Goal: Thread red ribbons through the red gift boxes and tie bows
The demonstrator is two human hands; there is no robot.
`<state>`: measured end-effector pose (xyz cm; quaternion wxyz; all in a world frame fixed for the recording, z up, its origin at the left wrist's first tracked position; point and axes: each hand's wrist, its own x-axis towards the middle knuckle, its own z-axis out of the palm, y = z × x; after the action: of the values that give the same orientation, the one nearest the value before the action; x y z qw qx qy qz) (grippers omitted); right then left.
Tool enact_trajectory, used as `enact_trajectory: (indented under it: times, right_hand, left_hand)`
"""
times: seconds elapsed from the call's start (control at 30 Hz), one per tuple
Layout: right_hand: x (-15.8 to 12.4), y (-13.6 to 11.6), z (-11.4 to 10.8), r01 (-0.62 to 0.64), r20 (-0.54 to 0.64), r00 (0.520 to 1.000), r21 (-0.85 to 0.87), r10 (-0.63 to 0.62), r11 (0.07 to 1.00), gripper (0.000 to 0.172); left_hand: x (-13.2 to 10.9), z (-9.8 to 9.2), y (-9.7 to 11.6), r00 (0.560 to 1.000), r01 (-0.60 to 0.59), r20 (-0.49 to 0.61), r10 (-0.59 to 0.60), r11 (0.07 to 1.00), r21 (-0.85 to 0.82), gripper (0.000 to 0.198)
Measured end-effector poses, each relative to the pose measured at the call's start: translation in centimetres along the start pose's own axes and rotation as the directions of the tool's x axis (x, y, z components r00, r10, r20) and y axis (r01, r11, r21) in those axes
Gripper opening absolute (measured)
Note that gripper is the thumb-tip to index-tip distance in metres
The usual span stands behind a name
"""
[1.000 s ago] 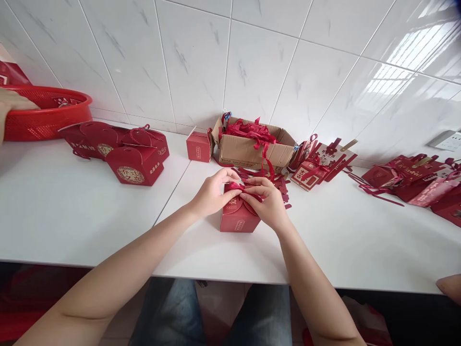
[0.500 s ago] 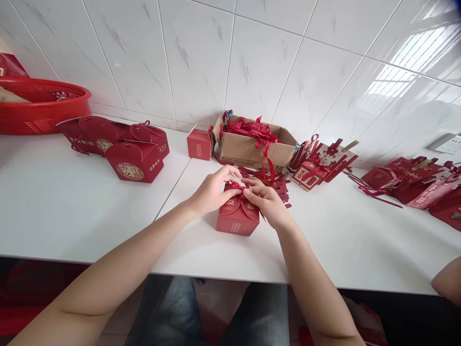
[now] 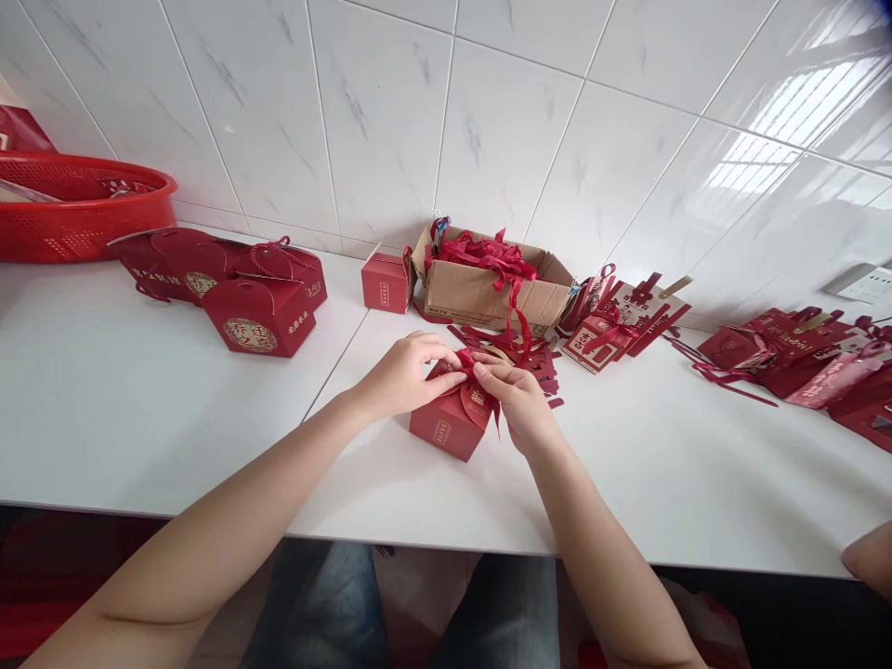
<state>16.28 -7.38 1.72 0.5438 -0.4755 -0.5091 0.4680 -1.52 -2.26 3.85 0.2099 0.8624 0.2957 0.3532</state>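
Since half a second ago the small red gift box (image 3: 447, 426) has turned, so one corner now points at the counter's (image 3: 139, 409) front edge. Its scalloped top flaps are folded shut and the red ribbon (image 3: 465, 360) is gathered on top (whether a knot is tied I cannot tell). It sits mid-counter under both hands: the left hand (image 3: 408, 372) and right hand (image 3: 517, 401) pinch the ribbon, fingertips together.

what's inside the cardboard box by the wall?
The cardboard box holds a heap of red ribbon, some of it spilling over the front wall. The ribbon covers whatever lies under it, and the bottom of the box is hidden.
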Motion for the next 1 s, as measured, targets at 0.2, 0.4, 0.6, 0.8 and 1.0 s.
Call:
enact_trajectory:
  times: [0.2,0.4,0.6,0.8,1.0]
  right_hand:
    - [-0.7,-0.6,0.2,0.005,0.101,0.995,-0.148,0.01,0.989,0.031]
    - [-0.9,-0.9,-0.1,0.132,0.133,0.986,-0.294,-0.097,0.947,0.035]
    - [-0.9,-1.7,-1.4,0.034,0.031,0.999,-0.336,-0.025,0.941,0.034]
    - [-0.5,-2.0,-2.8,0.1,0.065,0.995,-0.608,-0.077,0.788,0.024]
    - [-0.9,-4.9,-3.4,0.062,0.195,0.978,-0.59,0.068,0.805,0.033]
  left_hand:
    - [0.6,-0.2,-0.9,0.994,0.101,-0.025,-0.103,0.992,-0.074,0.014]
    - [0.8,-0.4,-1.4,0.991,0.132,0.031,-0.13,0.983,-0.123,0.013]
    - [0.5,-0.4,-1.4,0.99,0.134,0.063,-0.125,0.977,-0.169,0.014]
    - [0.3,0.0,-1.5,0.99,0.135,0.067,-0.123,0.963,-0.233,0.014]
    - [0.2,0.3,-1.3,0.995,0.085,0.075,-0.07,0.971,-0.223,0.013]
